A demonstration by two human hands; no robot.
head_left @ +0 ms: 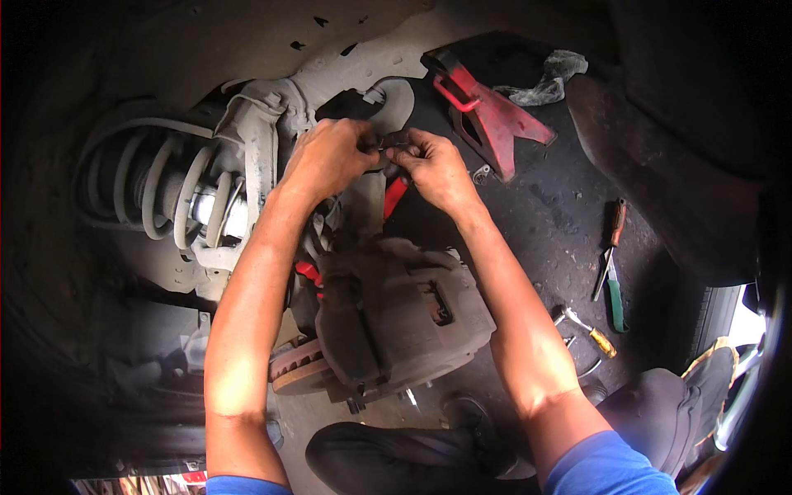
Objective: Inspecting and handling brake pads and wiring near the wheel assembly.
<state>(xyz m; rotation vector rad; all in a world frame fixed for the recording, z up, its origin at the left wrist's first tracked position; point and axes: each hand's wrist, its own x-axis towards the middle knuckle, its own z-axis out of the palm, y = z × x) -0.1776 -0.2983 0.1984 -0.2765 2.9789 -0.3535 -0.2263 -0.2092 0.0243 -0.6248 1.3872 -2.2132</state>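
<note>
Both my arms reach forward over a dusty brake caliper [355,318] mounted on a rusty brake disc [299,367]. Beyond the caliper, my left hand [328,158] and my right hand [433,169] meet, fingers pinched on a small dark part [394,140]. Its kind is hard to make out, as the fingertips cover much of it. Left of my left forearm is a coil spring [191,198] around a strut. Something red and flat [395,198] shows just below my right hand.
A red jack stand [495,124] stands at the far right of my hands, near a crumpled plastic bag [551,81]. Floor tools include an orange-handled screwdriver [618,223], a green-handled tool [616,305] and a yellow-handled tool [603,341]. Light fender metal [239,37] arches above.
</note>
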